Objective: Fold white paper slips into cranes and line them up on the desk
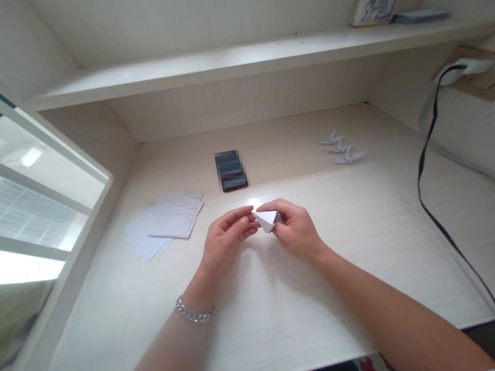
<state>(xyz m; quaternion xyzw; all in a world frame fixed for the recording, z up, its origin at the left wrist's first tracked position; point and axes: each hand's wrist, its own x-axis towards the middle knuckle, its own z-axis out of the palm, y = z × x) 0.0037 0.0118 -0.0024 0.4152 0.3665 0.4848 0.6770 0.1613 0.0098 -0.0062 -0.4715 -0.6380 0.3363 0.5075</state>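
gripped between thumb and fingers of the right hand (298, 230): a small folded white paper (268, 220), above the desk (267, 319) or resting on it, hard to tell which. around its left corner, the fingertips of the left hand (225, 238), loosely curved; pinching or merely touching, impossible to tell. judging by its compact, pointed form, partly folded and short of finished. left of the left hand and slightly beyond, loose white sheets (173, 218) overlapping, apparently flat and not yet folded. beyond both hands, a dark phone (233, 179). well beyond the right hand, off to its right, three folded paper cranes (339, 149) close together, seemingly complete. cut off at the bottom: the right forearm. hidden: the folded paper's underside, behind the right hand; most lower sheets, making any count unsure. masked by coarse blocks: the phone's screen. too small to read: the marks on the top sheet.
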